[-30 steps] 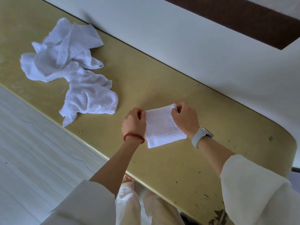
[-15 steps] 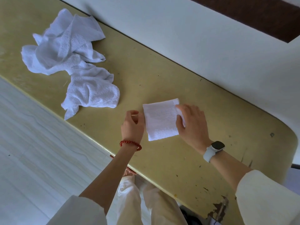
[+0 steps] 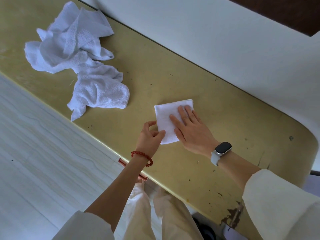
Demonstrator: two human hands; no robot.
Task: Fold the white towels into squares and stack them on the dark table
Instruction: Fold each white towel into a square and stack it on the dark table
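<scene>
A small folded white towel [image 3: 166,118] lies flat as a square on the yellowish table [image 3: 216,118]. My right hand [image 3: 192,130], with a watch on the wrist, presses flat on the towel's right half, fingers straight. My left hand [image 3: 149,137], with a red bead bracelet, touches the towel's near left edge with its thumb, the fingers loosely curled. A heap of unfolded white towels [image 3: 78,54] lies crumpled at the table's far left.
A white wall [image 3: 225,40] runs along the table's far edge, with a dark brown panel [image 3: 285,11] at the top right. The pale floor [image 3: 34,161] lies left of the table. The table's near right edge is chipped [image 3: 232,215].
Both hands had pinched the towel's upper corners; they let it down onto the table. My right hand has flattened on top of it and my left has slid to its near edge.
</scene>
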